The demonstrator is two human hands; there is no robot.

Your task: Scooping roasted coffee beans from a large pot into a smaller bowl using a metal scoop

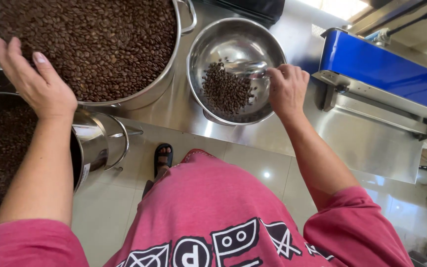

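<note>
The right hand (pixel 286 89) was closed around the handle of a shiny metal scoop (pixel 245 67), whose long axis ran roughly level across the picture, from the grip at the right toward the middle of a round steel bowl (pixel 268 42). The scoop's mouth was held just above a small heap of dark roasted coffee beans (pixel 226 91), which lay low and to the left of the grip, against the near wall of the bowl. The bowl stood on a brushed steel surface (pixel 362 141).

The left hand (pixel 38 81) was laid flat, fingers spread and clamped on nothing, over the near rim of a large steel pot (pixel 166 74) filled almost to the brim with the same matte brown beans; pot and bowl stood just beside each other. A blue machine housing (pixel 381 66) was seen at the right, and a second steel vessel (pixel 95 141) low at the left, above a pale tiled floor (pixel 253 165).
</note>
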